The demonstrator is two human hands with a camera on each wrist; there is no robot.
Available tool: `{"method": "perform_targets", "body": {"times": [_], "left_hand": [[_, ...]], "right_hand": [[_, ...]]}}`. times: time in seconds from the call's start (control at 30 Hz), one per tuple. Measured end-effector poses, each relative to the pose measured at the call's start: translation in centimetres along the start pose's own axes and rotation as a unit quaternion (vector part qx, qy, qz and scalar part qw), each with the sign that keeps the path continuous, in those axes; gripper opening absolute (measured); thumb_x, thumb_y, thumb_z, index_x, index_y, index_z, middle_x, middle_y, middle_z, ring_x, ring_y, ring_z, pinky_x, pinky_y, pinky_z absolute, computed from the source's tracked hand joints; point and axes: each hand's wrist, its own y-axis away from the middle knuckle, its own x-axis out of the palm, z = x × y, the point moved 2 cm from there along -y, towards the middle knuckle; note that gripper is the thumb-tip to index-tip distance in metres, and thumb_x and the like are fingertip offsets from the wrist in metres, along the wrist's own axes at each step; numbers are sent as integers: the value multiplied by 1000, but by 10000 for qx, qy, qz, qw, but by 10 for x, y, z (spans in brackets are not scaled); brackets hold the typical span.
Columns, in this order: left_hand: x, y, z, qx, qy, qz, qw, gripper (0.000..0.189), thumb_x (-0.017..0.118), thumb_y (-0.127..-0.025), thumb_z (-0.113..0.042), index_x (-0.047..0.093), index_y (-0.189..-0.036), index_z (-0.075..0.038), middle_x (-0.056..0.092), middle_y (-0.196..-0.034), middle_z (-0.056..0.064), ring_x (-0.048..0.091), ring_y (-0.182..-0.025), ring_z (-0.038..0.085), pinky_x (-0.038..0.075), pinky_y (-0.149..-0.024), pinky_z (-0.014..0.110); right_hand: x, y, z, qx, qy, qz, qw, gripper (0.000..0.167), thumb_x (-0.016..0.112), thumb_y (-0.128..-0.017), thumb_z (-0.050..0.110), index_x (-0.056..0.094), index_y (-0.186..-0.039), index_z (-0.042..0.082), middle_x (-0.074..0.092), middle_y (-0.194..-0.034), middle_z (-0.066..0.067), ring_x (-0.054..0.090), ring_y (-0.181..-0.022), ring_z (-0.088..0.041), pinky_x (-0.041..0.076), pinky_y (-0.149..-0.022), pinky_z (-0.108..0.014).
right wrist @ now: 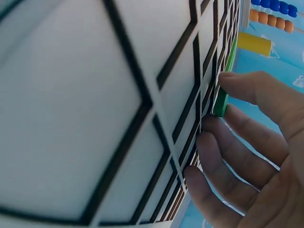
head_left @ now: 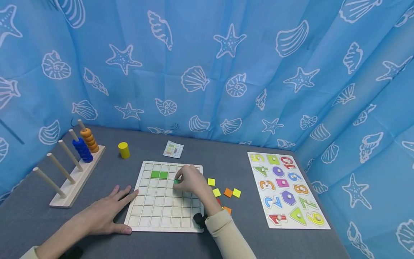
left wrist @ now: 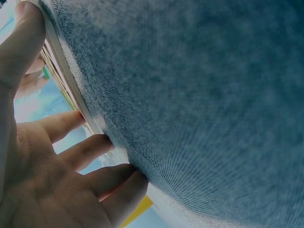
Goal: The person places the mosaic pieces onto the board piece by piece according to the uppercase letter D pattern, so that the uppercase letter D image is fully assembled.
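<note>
My right hand (head_left: 192,181) pinches a green square tile (right wrist: 221,101) between thumb and fingertips, right over the grid board (head_left: 155,210). Its other fingertips reach down to the board's surface in the right wrist view. Two green tiles (head_left: 159,175) lie side by side in the board's upper left cells. With fingers spread, my left hand (head_left: 105,214) rests at the board's left edge, index fingertip and thumb touching the rim. The left wrist view shows the left fingers (left wrist: 88,151) beside that edge, on the grey cloth.
Yellow tiles (head_left: 237,193) and orange tiles (head_left: 228,192) lie loose right of the board. A number puzzle (head_left: 288,190) is at the right. A wooden peg stand (head_left: 77,180) with blue and orange beads is at left, near a yellow cylinder (head_left: 124,150). A pattern card (head_left: 173,149) lies behind the board.
</note>
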Motion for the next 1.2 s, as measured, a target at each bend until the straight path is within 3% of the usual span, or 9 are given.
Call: {"method": "perform_targets", "body": {"times": [0.47, 0.9, 1.2], "left_hand": [[-1, 1, 0, 62, -13, -66, 10000, 122, 71, -66, -84, 33, -161, -17, 32, -164, 27, 24, -144, 68, 35, -98, 84], [-1, 0, -1, -1, -12, -20, 10000, 123, 71, -65, -84, 33, -161, -17, 32, -164, 27, 23, -144, 68, 35, -98, 84], [0, 0, 0, -37, 8, 37, 10000, 124, 70, -65, -85, 32, -161, -16, 32, -164, 27, 22, -145, 67, 34, -98, 85]], "right_hand": [[-3, 2, -3, 234, 93, 83, 9996, 23, 88, -80, 13, 82, -100, 5, 79, -95, -8, 69, -84, -17, 57, -71, -27], [-1, 1, -3, 93, 120, 123, 9998, 25, 90, -77, 11, 82, -100, 4, 80, -93, -7, 69, -78, -12, 56, -68, -23], [-7, 5, -7, 21, -49, 38, 10000, 32, 90, -79, 16, 80, -107, 6, 79, -95, -10, 72, -84, -19, 59, -72, -28]]}}
